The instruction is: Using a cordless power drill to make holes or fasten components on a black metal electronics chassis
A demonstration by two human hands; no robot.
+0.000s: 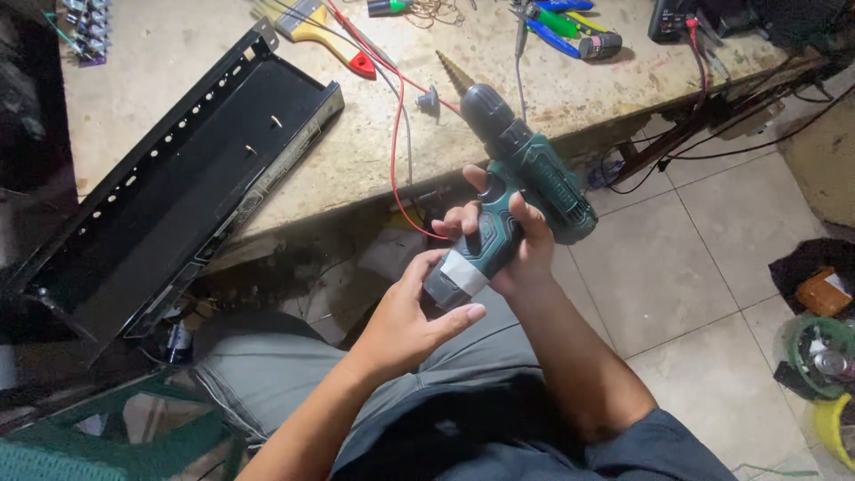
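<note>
I hold a green and black cordless drill (pixel 533 169) above my lap, its gold stepped bit (pixel 452 73) pointing up toward the workbench. My right hand (pixel 504 239) is wrapped around the drill's grip. My left hand (pixel 405 319) cups the grey base of the handle (pixel 452 281) from below, thumb under it and fingers along its side.
A long black metal chassis (pixel 178 178) lies across the pale workbench (pixel 160 53) and overhangs its front edge. Red wires (pixel 396 134), a yellow-handled brush (pixel 316 27), pliers (pixel 557 22) and a meter (pixel 677 18) lie on top. Tiled floor (pixel 704 258) with clutter at right.
</note>
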